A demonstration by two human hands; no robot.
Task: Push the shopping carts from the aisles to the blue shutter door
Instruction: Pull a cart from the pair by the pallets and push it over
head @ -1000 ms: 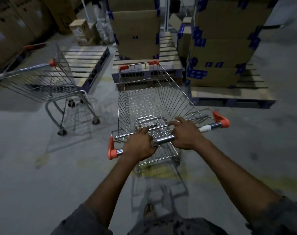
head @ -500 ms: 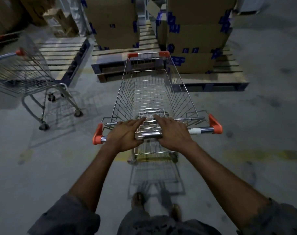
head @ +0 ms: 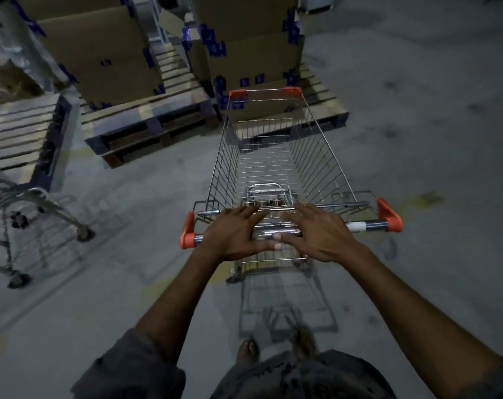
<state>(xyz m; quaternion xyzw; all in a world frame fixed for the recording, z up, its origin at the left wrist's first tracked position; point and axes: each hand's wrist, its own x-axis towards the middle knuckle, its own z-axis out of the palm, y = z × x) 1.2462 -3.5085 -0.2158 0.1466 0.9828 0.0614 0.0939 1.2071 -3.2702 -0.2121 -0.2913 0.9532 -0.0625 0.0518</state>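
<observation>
Head view: our left hand (head: 235, 231) and right hand (head: 319, 234) press flat on the handle (head: 371, 225), fingers straight, nothing clenched. Shopping cart (head: 325, 168) stands mid-floor, nose at the pallet (head: 330, 108); we'd load the left palm and swing right.

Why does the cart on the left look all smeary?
In the head view, the left cart is motion-blurred, probably from camera movement; the light is dim; the pushed cart, with left hand and right hand on its handle, looks sharper.
</observation>
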